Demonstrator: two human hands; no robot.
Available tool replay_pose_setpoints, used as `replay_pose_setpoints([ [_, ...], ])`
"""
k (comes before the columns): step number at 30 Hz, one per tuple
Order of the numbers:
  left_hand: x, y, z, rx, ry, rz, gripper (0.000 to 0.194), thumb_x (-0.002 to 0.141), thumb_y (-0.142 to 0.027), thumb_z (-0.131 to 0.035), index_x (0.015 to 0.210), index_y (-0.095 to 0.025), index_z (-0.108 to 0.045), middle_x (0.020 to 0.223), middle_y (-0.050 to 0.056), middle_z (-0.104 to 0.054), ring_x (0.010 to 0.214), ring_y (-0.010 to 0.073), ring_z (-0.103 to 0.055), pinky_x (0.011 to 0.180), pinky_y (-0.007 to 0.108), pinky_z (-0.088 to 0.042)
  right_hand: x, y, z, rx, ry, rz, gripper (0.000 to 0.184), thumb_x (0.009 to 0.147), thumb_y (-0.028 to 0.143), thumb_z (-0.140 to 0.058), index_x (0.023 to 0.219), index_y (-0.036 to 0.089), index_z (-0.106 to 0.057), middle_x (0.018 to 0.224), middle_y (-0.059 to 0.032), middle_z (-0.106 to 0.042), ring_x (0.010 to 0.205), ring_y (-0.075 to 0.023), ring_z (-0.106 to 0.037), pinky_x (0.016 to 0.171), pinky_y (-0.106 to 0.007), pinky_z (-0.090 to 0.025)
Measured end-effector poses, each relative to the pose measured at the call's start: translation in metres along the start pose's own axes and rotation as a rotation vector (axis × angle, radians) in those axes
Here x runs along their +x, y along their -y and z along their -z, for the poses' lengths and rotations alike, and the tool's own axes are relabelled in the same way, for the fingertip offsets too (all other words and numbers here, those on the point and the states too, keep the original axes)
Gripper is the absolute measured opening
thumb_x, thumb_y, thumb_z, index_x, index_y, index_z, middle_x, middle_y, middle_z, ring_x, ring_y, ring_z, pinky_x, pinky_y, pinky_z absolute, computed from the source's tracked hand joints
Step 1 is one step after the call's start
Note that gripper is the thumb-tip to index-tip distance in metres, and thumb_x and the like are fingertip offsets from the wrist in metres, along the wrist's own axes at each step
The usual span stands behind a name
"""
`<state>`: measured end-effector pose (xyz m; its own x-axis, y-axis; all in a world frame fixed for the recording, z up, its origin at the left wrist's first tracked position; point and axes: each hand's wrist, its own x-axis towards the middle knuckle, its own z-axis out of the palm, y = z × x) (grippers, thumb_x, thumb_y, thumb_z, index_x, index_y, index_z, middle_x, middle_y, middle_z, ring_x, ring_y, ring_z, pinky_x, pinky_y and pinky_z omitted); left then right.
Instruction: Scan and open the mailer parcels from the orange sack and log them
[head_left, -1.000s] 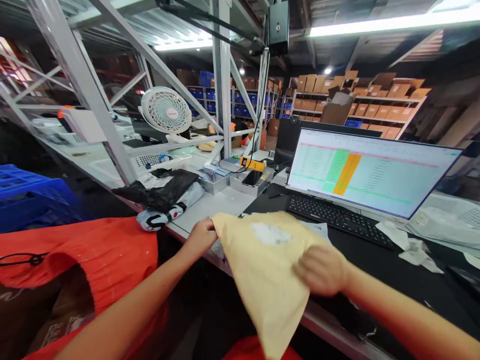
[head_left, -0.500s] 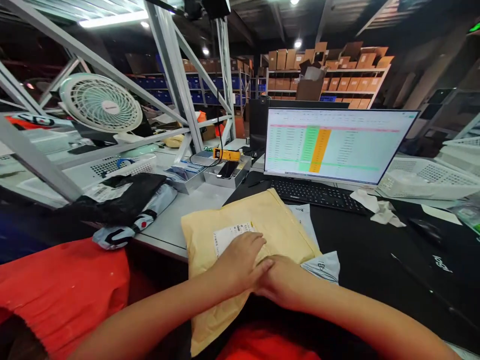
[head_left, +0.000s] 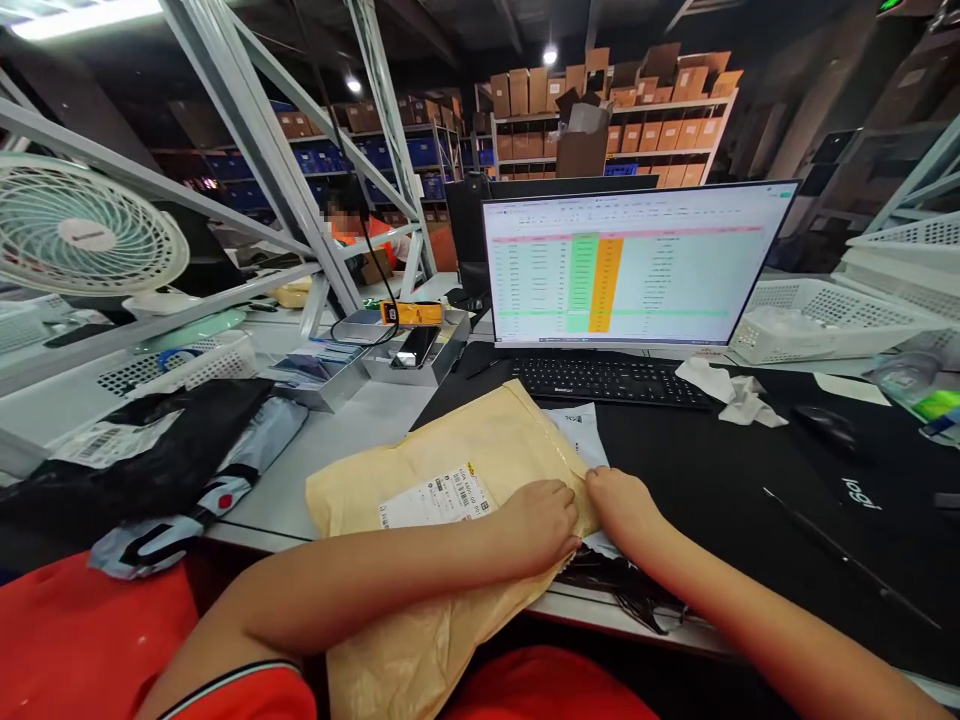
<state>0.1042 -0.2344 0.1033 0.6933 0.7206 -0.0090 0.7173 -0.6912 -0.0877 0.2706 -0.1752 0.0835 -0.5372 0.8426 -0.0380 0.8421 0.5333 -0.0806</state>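
Observation:
A yellow padded envelope (head_left: 450, 440) with a white printed label (head_left: 439, 500) lies across the desk's front edge, its lower part hanging toward my lap. My left hand (head_left: 536, 525) bears on it close to its right end, fingers curled in on the paper. Beside it, my right hand (head_left: 622, 510) pinches the envelope's right edge between thumb and fingers. A grey plastic mailer (head_left: 581, 430) is partly hidden underneath. Dark, stringy material (head_left: 626, 590) shows below the right hand at the desk edge; I cannot make out what it is.
Behind the envelope are a keyboard (head_left: 607, 383) and a monitor (head_left: 637, 265) showing a spreadsheet. Crumpled tissue (head_left: 750, 402) and a mouse (head_left: 825, 430) lie to the right. Black mailers (head_left: 150, 430), a fan (head_left: 90, 230) and metal frame bars are leftward. Another person (head_left: 375, 235) is in the background.
My hands have gone from overlapping at the envelope's middle to its right edge, where the right hand now pinches it. More of the label shows. The view has shifted right and down.

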Motion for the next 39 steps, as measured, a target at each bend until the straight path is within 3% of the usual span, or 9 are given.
replay_pose_setpoints([
  [5,0.022,0.002,-0.027,0.103,-0.123,-0.018,0.047,0.102,-0.039,-0.047,0.129,-0.004,-0.062,0.138,0.018,-0.063,0.13,0.0271,-0.056,0.112,0.036,-0.04,0.01,-0.031,0.0,0.134,-0.161,0.003,0.022,0.101,0.011,-0.047,0.089,0.015,-0.065,0.09,-0.0078,-0.066,0.084,-0.0188,-0.064,0.071,-0.025,-0.043],
  [10,0.026,0.002,-0.033,0.2,-0.283,-0.021,0.057,0.102,-0.035,-0.042,0.15,-0.004,-0.039,0.156,0.017,-0.046,0.145,0.029,-0.041,0.119,0.039,-0.028,0.005,-0.05,0.006,0.328,-0.335,0.109,0.033,0.105,0.024,-0.035,0.083,0.017,-0.057,0.085,-0.0048,-0.061,0.08,-0.0163,-0.058,0.075,-0.026,-0.043],
  [16,0.026,-0.002,-0.025,0.098,-0.207,0.031,0.079,0.096,-0.058,-0.046,0.153,-0.003,-0.033,0.155,0.022,-0.044,0.144,0.0328,-0.042,0.114,0.043,-0.034,-0.008,-0.055,0.019,0.489,-0.447,0.201,0.04,0.106,0.036,-0.032,0.079,0.019,-0.055,0.078,-0.0031,-0.058,0.073,-0.0162,-0.055,0.07,-0.027,-0.04],
  [20,0.028,-0.003,-0.02,-0.039,-0.162,0.116,0.084,0.089,-0.063,-0.053,0.15,-0.007,-0.038,0.152,0.025,-0.047,0.13,0.038,-0.054,0.102,0.047,-0.042,-0.014,-0.058,0.023,0.54,-0.522,0.108,0.039,0.104,0.037,-0.034,0.074,0.02,-0.051,0.073,-0.0023,-0.056,0.07,-0.0157,-0.055,0.067,-0.027,-0.038],
  [25,0.045,0.004,-0.003,-0.159,-0.152,0.157,0.104,0.078,-0.076,-0.062,0.151,-0.007,-0.033,0.135,0.022,-0.058,0.122,0.036,-0.056,0.103,0.047,-0.042,-0.017,-0.06,0.023,0.524,-0.519,0.003,0.042,0.103,0.042,-0.031,0.072,0.02,-0.051,0.071,-0.0026,-0.057,0.069,-0.0159,-0.055,0.066,-0.027,-0.038],
  [28,0.055,0.015,0.004,-0.085,-0.138,0.155,0.1,0.066,-0.084,-0.067,0.132,-0.009,-0.056,0.121,0.019,-0.061,0.113,0.0361,-0.057,0.1,0.049,-0.044,-0.018,-0.061,0.025,0.46,-0.474,-0.078,0.042,0.103,0.041,-0.029,0.075,0.02,-0.053,0.074,-0.0032,-0.059,0.071,-0.0164,-0.057,0.066,-0.027,-0.038],
  [31,0.055,0.024,0.003,0.023,-0.186,0.0,0.084,0.068,-0.09,-0.056,0.1,-0.013,-0.07,0.111,0.017,-0.064,0.111,0.0346,-0.057,0.101,0.048,-0.043,-0.016,-0.064,0.029,0.337,-0.416,-0.248,0.039,0.103,0.034,-0.031,0.078,0.019,-0.057,0.08,-0.0062,-0.063,0.075,-0.0197,-0.06,0.065,-0.029,-0.035],
  [35,0.036,0.02,0.003,0.153,-0.304,-0.168,0.083,0.076,-0.092,-0.039,0.074,-0.015,-0.07,0.071,0.01,-0.065,0.08,0.0255,-0.061,0.098,0.045,-0.044,-0.012,-0.07,0.034,0.176,-0.251,-0.439,0.031,0.097,0.025,-0.044,0.072,0.017,-0.061,0.081,-0.0122,-0.066,0.075,-0.0279,-0.063,0.062,-0.032,-0.032],
  [39,0.015,-0.001,0.01,0.288,-0.484,-0.128,0.087,0.08,-0.092,-0.024,0.058,-0.017,-0.064,0.052,0.008,-0.056,0.054,0.0194,-0.05,0.071,0.04,-0.045,-0.018,-0.075,0.045,0.129,-0.073,-0.372,0.018,0.09,0.02,-0.056,0.077,0.016,-0.068,0.083,-0.0105,-0.067,0.08,-0.0294,-0.065,0.063,-0.032,-0.038],
])
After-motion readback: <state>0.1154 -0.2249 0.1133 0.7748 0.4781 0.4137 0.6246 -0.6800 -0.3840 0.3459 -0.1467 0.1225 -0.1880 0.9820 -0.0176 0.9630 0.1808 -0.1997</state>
